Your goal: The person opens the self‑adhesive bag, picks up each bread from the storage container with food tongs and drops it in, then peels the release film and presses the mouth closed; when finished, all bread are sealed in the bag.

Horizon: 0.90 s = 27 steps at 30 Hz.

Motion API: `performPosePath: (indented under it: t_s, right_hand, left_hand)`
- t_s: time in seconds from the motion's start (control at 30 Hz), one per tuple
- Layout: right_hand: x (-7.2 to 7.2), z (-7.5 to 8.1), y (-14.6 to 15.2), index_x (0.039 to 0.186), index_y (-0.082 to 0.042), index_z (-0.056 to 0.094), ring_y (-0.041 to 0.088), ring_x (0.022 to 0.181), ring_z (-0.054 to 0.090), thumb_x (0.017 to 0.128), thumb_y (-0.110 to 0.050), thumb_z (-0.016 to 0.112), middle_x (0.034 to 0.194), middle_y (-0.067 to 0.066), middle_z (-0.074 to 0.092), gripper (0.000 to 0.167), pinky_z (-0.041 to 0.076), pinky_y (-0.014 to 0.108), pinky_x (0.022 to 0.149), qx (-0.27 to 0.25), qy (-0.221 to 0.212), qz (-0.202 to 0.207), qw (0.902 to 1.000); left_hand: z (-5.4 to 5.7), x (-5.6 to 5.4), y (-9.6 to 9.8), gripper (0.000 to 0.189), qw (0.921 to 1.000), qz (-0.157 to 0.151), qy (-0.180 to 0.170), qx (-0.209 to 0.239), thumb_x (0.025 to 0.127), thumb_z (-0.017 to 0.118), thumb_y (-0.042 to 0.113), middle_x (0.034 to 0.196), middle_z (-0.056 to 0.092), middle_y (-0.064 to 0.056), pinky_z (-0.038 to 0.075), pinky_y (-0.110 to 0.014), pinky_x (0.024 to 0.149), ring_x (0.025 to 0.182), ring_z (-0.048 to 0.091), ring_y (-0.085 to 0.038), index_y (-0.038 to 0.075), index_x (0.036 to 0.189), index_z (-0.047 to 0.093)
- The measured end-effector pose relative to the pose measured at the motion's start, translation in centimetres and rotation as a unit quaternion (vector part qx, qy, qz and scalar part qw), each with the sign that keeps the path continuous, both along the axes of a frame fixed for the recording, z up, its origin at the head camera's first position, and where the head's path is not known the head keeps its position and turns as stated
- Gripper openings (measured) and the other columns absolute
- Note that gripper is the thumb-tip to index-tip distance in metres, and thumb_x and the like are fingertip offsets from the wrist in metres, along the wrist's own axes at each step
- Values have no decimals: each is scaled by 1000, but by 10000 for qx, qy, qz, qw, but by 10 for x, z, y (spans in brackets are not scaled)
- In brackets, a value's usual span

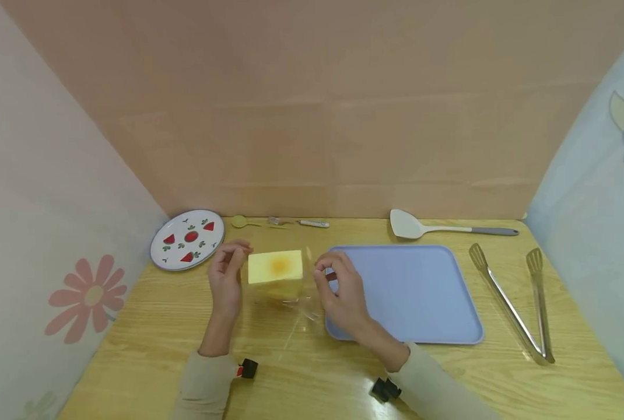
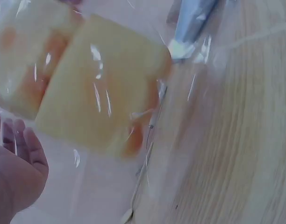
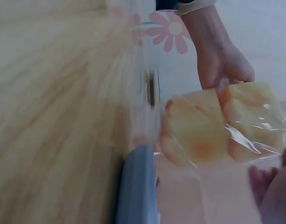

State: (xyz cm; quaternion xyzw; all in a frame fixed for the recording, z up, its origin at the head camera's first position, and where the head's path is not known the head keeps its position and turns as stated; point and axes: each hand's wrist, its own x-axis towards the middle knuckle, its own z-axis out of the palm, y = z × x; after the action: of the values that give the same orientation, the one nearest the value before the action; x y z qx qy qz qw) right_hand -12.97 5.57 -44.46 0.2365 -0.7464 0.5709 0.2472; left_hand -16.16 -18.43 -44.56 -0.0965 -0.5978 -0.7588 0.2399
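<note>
Two pale-yellow pieces of bread (image 1: 275,266) with orange-brown patches are packed in a clear plastic bag (image 1: 307,308), raised above the table. At its left side my left hand (image 1: 227,286) pinches the bag. My right hand (image 1: 346,294) pinches the other side with thumb and forefinger, in front of the tray's left edge. The left wrist view has both bread pieces (image 2: 101,88) side by side under shiny film, the left hand (image 2: 17,172) below them. From the right wrist, the bread (image 3: 196,130) hangs between the two hands; the film's ends are hard to make out.
A blue tray (image 1: 406,291) lies at centre right. A white plate with strawberry-like pictures (image 1: 202,224) leans at back left. Along the back are a yellow spoon (image 1: 239,221), a fork (image 1: 312,223) and a white spatula (image 1: 407,224). Metal tongs (image 1: 511,303) lie spread at right.
</note>
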Motion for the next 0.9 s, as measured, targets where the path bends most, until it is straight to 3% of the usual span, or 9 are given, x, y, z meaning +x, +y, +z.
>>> performPosePath:
  t_s: [0.1, 0.2, 0.33, 0.47, 0.6, 0.9]
  right_hand:
    - [-1, 1, 0, 100, -3, 64, 26, 99, 65, 105, 3, 64, 108, 14, 65, 7, 62, 35, 78, 62, 159, -204, 9996]
    - [-3, -1, -1, 100, -4, 62, 22, 96, 62, 107, 1, 64, 106, 11, 63, 8, 59, 32, 80, 245, 202, -209, 9993]
    - [-2, 0, -3, 100, -4, 61, 22, 93, 59, 109, -3, 63, 103, 12, 62, 10, 58, 33, 78, 457, 531, -349, 9969]
    - [0, -2, -4, 98, -3, 62, 25, 92, 59, 105, 1, 65, 101, 11, 63, 8, 58, 39, 74, 571, 759, -545, 9940]
    - [-1, -8, -5, 98, -6, 62, 24, 91, 57, 106, 1, 63, 100, 8, 63, 10, 56, 39, 73, 540, 865, -514, 9935]
    - [-3, -8, 3, 101, -3, 58, 26, 90, 54, 104, 4, 60, 99, 11, 58, 9, 52, 41, 71, 607, 679, -598, 9940]
  left_hand:
    - [1, -1, 2, 18, 9999, -4, -45, 153, 111, 58, -1, 110, 73, 2, 55, -23, 97, 106, 68, -14, 2, 100, 71]
    - [1, 1, 4, 16, 9999, 124, -85, -26, 111, 60, -2, 107, 73, 3, 56, -22, 93, 104, 68, -13, -1, 100, 71]
    - [2, 1, 6, 16, 9998, 82, -52, -176, 111, 60, -3, 107, 73, 4, 56, -22, 92, 104, 68, -12, -15, 102, 66]
    - [3, 1, 6, 16, 9999, 109, -56, -83, 111, 59, -3, 106, 73, 4, 56, -21, 92, 104, 68, -12, -10, 101, 70]
    - [4, 1, 3, 22, 9995, 277, -73, 133, 111, 58, -2, 103, 72, 3, 55, -22, 91, 100, 67, -12, 8, 100, 75]
    - [6, 0, 6, 21, 9997, 159, 96, 159, 110, 57, -6, 101, 73, 2, 56, -24, 91, 97, 67, -13, 3, 98, 73]
